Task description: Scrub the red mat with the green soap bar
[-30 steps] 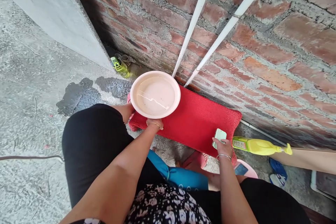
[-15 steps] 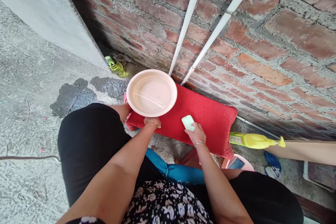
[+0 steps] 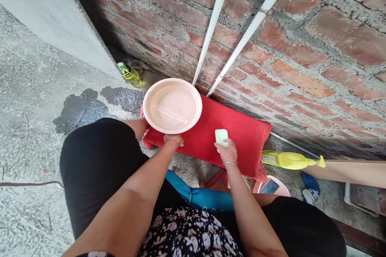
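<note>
A round pale pink basin [image 3: 175, 106] of shallow water is over the left end of a red, towel-like cloth [image 3: 235, 124]. At its near edge is my left hand [image 3: 174, 139], closed on the basin, with the fingers partly hidden beneath the rim. I cannot tell whether the basin rests on the cloth or is held a little above it. Over the middle of the cloth my right hand [image 3: 228, 151] grips a pale green, rounded rectangular block [image 3: 221, 137]. Its underside is out of sight, and whether it touches the cloth is unclear.
A yellow pump bottle [image 3: 289, 160] lies beyond the cloth's right end, near a pink tub [image 3: 282, 186] holding a phone-like object. A green bottle [image 3: 130, 75] stands by the grey slab [image 3: 60, 16]. White pipes [image 3: 212, 34] run down the brick wall [image 3: 286, 60].
My right hand has shifted slightly right with the green block, which now points more straight ahead. My left hand stays at the basin; the whole view has drifted a little.
</note>
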Available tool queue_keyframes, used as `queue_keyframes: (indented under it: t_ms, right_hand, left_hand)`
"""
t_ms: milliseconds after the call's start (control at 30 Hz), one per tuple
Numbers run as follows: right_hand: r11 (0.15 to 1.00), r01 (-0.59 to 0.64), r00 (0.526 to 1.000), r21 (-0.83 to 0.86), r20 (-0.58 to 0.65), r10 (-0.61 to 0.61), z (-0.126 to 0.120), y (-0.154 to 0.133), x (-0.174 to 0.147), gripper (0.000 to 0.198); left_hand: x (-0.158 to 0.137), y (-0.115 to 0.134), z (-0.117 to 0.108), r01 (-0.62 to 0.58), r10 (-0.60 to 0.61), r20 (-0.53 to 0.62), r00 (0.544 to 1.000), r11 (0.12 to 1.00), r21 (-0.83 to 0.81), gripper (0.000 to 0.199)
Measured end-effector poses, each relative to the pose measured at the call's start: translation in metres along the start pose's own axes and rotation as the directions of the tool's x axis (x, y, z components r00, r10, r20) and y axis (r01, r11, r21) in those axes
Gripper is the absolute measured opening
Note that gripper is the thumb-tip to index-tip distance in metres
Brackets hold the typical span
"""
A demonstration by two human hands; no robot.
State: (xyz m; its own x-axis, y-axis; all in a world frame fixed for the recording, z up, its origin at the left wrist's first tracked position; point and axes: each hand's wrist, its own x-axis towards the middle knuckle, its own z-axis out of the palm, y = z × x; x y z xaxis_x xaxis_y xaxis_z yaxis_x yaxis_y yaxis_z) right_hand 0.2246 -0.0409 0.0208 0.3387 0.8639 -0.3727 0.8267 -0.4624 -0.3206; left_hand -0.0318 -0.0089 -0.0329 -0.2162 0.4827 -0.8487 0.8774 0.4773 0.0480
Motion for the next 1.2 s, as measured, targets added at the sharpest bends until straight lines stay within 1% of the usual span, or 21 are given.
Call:
queue_keyframes:
  t_ms: [67,100,167,233,300,333,400,433,500,533,600,667,733,800,833,900,967,1033,1067,1133,1200]
  right_hand:
    - [0.985,0.152,0.985,-0.081,0.093,-0.144,0.015,-0.03,-0.004,0.044]
    - [0.971,0.21,0.973,-0.118,0.119,-0.196,0.018,-0.038,-0.005,0.043]
    - [0.955,0.245,0.966,-0.169,0.129,-0.225,0.017,-0.037,-0.002,0.043]
    - [0.974,0.157,0.986,-0.164,0.09,-0.143,0.006,-0.013,0.005,0.045]
    - [0.995,-0.011,1.0,-0.104,0.017,0.013,-0.009,0.029,0.011,0.049]
    - [0.993,-0.104,0.994,-0.06,-0.031,0.103,-0.018,0.052,0.013,0.051]
    - [0.957,-0.287,0.95,0.035,-0.12,0.289,-0.033,0.092,0.016,0.052]
    - [0.934,-0.351,0.922,0.061,-0.152,0.356,-0.039,0.107,0.017,0.051]
    - [0.911,-0.4,0.89,0.096,-0.196,0.411,-0.044,0.119,0.018,0.05]
    - [0.916,-0.388,0.892,0.107,-0.205,0.402,-0.042,0.115,0.019,0.049]
    - [0.946,-0.296,0.925,0.13,-0.206,0.318,-0.031,0.091,0.022,0.048]
    - [0.98,-0.15,0.968,0.129,-0.182,0.172,-0.015,0.053,0.023,0.048]
    - [0.996,-0.02,0.992,0.091,-0.126,0.032,0.001,0.012,0.024,0.048]
    - [0.997,0.067,0.997,0.026,-0.038,-0.066,0.012,-0.022,0.024,0.046]
    - [0.995,0.1,0.995,-0.009,0.002,-0.1,0.014,-0.033,0.024,0.045]
    - [0.988,0.139,0.99,-0.063,0.047,-0.136,0.014,-0.038,0.026,0.045]
    - [0.99,0.115,0.993,-0.076,0.034,-0.113,0.007,-0.021,0.03,0.046]
    - [0.999,0.025,0.999,-0.029,-0.041,-0.026,-0.004,0.016,0.034,0.048]
    - [0.999,-0.04,0.995,0.014,-0.093,0.041,-0.01,0.039,0.035,0.048]
    - [0.974,-0.196,0.957,0.115,-0.194,0.216,-0.024,0.083,0.036,0.047]
    - [0.927,-0.334,0.894,0.173,-0.253,0.37,-0.034,0.115,0.037,0.044]
  left_hand:
    - [-0.002,0.001,-0.001,0.03,-0.031,0.012,0.999,0.998,0.051,0.069]
    - [-0.003,0.001,-0.002,0.047,-0.049,0.018,0.999,0.995,0.084,0.07]
    - [-0.005,0.002,-0.003,0.048,-0.052,0.028,0.998,0.992,0.117,0.071]
    - [-0.007,0.004,-0.005,0.05,-0.056,0.043,0.998,0.991,0.125,0.071]
    - [-0.008,0.004,-0.006,0.055,-0.064,0.06,0.996,0.99,0.132,0.068]
    - [-0.008,0.005,-0.006,0.056,-0.066,0.068,0.996,0.989,0.136,0.066]
    - [-0.009,0.005,-0.007,0.046,-0.058,0.08,0.995,0.989,0.142,0.063]
    - [-0.01,0.005,-0.007,0.041,-0.054,0.086,0.995,0.989,0.142,0.061]
    - [-0.01,0.005,-0.007,0.035,-0.046,0.086,0.995,0.991,0.126,0.061]
    - [-0.011,0.005,-0.008,0.035,-0.044,0.081,0.996,0.993,0.115,0.06]
    - [-0.012,0.005,-0.008,0.04,-0.046,0.069,0.997,0.995,0.096,0.061]
    - [-0.013,0.005,-0.008,0.047,-0.052,0.054,0.997,0.995,0.086,0.064]
    - [-0.013,0.005,-0.008,0.05,-0.055,0.053,0.997,0.995,0.089,0.064]
    - [-0.012,0.005,-0.007,0.049,-0.055,0.055,0.997,0.994,0.098,0.062]
    - [-0.012,0.005,-0.007,0.045,-0.051,0.056,0.997,0.994,0.101,0.06]
    - [-0.011,0.005,-0.007,0.041,-0.047,0.056,0.997,0.994,0.102,0.06]
    - [-0.01,0.005,-0.006,0.044,-0.051,0.067,0.996,0.994,0.103,0.06]
    - [-0.01,0.006,-0.007,0.057,-0.065,0.077,0.995,0.993,0.108,0.06]
    - [-0.01,0.006,-0.007,0.061,-0.07,0.079,0.994,0.992,0.112,0.059]
    - [-0.011,0.006,-0.008,0.063,-0.072,0.076,0.994,0.991,0.115,0.06]
    - [-0.014,0.007,-0.009,0.059,-0.069,0.079,0.995,0.991,0.119,0.061]
